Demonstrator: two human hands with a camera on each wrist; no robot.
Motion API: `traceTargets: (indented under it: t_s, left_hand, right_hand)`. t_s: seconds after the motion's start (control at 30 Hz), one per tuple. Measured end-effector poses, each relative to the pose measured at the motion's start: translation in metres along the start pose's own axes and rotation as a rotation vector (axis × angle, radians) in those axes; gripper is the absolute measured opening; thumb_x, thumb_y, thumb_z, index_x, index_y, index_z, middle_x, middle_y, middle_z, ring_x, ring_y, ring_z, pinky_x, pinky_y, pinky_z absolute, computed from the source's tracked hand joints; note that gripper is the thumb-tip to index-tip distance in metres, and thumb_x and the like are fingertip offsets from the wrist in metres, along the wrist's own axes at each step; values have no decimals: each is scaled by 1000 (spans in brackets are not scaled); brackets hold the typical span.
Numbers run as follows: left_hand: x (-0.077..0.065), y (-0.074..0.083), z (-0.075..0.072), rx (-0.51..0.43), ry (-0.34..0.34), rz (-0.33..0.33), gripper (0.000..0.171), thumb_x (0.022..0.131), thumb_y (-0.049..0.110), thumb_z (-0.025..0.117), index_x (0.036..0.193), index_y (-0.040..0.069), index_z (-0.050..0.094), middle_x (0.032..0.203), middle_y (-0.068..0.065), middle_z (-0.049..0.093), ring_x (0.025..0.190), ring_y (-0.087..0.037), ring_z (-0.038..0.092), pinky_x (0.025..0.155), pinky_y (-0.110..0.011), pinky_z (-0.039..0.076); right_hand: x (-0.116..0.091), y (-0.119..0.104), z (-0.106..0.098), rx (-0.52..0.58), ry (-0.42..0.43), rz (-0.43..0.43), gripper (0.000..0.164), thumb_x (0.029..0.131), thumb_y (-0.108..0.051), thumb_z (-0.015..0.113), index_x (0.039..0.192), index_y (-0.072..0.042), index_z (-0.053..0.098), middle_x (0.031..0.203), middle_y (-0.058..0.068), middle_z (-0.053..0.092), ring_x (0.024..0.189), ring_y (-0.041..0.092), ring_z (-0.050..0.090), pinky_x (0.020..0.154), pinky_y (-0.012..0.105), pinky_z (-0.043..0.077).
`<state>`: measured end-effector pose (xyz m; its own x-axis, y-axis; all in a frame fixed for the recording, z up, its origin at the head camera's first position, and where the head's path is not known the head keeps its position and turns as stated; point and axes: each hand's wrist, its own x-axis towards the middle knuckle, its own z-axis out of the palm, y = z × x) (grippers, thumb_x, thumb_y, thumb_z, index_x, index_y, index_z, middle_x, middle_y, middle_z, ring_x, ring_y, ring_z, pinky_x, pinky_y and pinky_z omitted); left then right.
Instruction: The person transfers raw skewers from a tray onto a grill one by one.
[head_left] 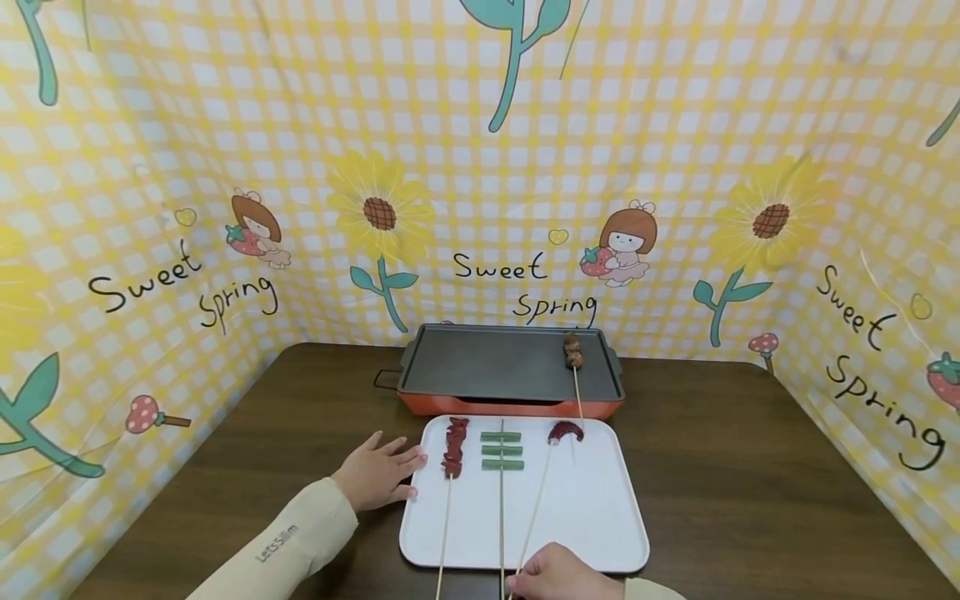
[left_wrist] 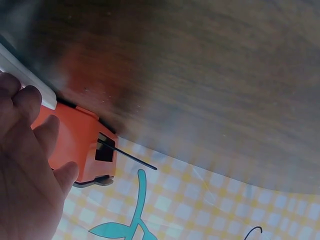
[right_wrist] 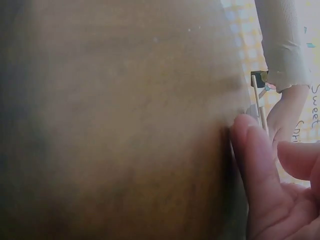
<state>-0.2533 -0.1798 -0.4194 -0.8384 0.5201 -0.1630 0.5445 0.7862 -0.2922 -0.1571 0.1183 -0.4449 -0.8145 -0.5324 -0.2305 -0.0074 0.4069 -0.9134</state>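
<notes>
Bare right hand (head_left: 562,573) pinches the plain end of a thin, pale wooden skewer (head_left: 535,507), its curled dark-red piece (head_left: 562,429) over the white rectangular tray's (head_left: 600,517) far right; probably light, stiff, snappable, best held by that end. Bare left hand (head_left: 377,477), fingers spread, is at the tray's left rim.

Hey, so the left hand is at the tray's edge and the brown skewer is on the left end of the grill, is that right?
Not quite: the brown skewer is on the right end of the grill, as the head view shows. The left hand is indeed at the edge of the tray.
</notes>
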Motion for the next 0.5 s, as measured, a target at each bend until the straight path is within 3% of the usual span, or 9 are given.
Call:
traceTargets:
  t_s: [0.13, 0.37, 0.5]
  left_hand:
    - [0, 0, 0, 8, -13, -9, 57, 93, 51, 51, 141, 21, 51, 142, 6, 50, 134, -19, 41, 108, -51, 28]
    - [0, 2, -1, -2, -23, -13, 57, 93, 50, 51, 141, 20, 51, 143, 6, 49, 135, -18, 40, 109, -51, 27]
    - [0, 3, -4, 2, -32, -16, 57, 93, 51, 50, 141, 20, 50, 143, 6, 48, 135, -17, 40, 109, -50, 27]
  right_hand:
    - [3, -1, 1, 16, -8, -4, 43, 90, -17, 63, 62, 15, 53, 44, -11, 39, 41, -1, 30, 43, 18, 21]
    - [7, -5, 5, -64, 46, 0, 39, 83, -13, 68, 51, 4, 52, 41, -11, 40, 39, -1, 31, 45, 17, 25]
    - [7, -5, 6, -42, 67, 6, 36, 81, -10, 69, 56, 12, 55, 42, -11, 41, 40, -1, 33, 45, 17, 26]
